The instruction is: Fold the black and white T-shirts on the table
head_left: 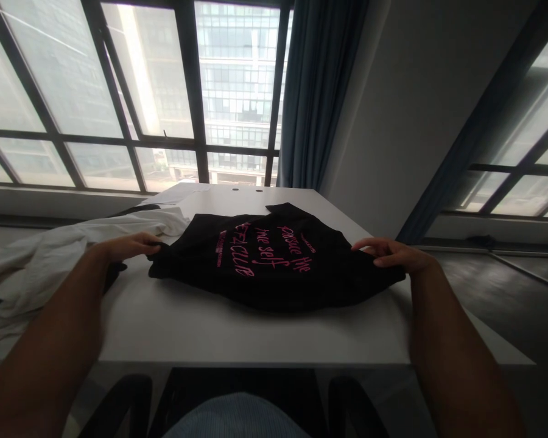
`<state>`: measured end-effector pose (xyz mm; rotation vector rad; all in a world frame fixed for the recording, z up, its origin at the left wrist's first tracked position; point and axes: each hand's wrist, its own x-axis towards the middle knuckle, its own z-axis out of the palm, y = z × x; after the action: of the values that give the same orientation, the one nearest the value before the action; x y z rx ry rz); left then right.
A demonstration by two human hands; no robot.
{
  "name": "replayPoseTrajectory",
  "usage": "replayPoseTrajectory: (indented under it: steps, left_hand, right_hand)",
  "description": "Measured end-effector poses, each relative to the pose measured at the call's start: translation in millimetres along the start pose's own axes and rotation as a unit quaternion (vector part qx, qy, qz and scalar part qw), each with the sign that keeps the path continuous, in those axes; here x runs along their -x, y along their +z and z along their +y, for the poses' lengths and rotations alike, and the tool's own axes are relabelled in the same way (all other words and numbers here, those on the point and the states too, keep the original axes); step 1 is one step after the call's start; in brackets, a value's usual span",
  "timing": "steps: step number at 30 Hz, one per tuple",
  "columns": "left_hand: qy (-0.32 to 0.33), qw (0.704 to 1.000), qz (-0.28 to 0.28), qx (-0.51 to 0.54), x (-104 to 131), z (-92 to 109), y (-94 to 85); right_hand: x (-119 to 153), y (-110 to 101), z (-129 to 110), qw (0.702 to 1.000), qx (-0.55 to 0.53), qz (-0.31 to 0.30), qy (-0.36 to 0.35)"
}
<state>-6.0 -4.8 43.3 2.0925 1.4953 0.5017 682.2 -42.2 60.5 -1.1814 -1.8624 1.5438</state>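
A black T-shirt (278, 286) with pink lettering across it is stretched sideways over the white table (256, 340). My left hand (134, 245) pinches its left end, close to the pale clothes. At the opposite end, my right hand (395, 254) grips the fabric, thumb and fingers closed on it. The shirt's near edge sags in a curve between both hands, and one sleeve points toward the far side of the table. The lettering runs sideways as I look at it.
Pale clothes (41, 255) with some dark parts lie heaped at the left of the table. A black chair (128, 395) stands at the near edge. Windows (237, 79) and a blue curtain (315, 91) are beyond the table, with a wall (383, 134) to the right.
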Motion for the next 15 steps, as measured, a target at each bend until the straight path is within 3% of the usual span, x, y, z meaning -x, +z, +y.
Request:
replayPoseTrajectory:
  steps: [2, 5, 7, 10, 12, 15]
  left_hand:
    - [-0.027, 0.993, -0.116, 0.015, -1, -5, 0.1]
    - [-0.042, 0.990, -0.131, -0.031, -5, 6, 5.0]
    - [-0.016, 0.987, -0.146, -0.067, -5, 25, 10.4]
    - [0.041, 0.969, -0.219, -0.103, -3, 56, 24.3]
    - [0.041, 0.957, -0.259, -0.126, -3, 69, 38.3]
    - [0.023, 0.954, -0.237, -0.182, -5, 72, 60.1]
  right_hand:
    - [0, 3, -3, 1.000, 0.008, -0.012, -0.001]
    - [-6, 4, -2, 1.000, 0.028, 0.005, 0.000]
    - [-10, 2, 0, 0.998, 0.038, 0.058, -0.012]
    - [-14, -2, 4, 0.987, 0.022, 0.151, -0.050]
    - [-13, -4, 5, 0.979, -0.002, 0.192, -0.072]
    - [-4, -6, 7, 0.970, -0.029, 0.225, -0.092]
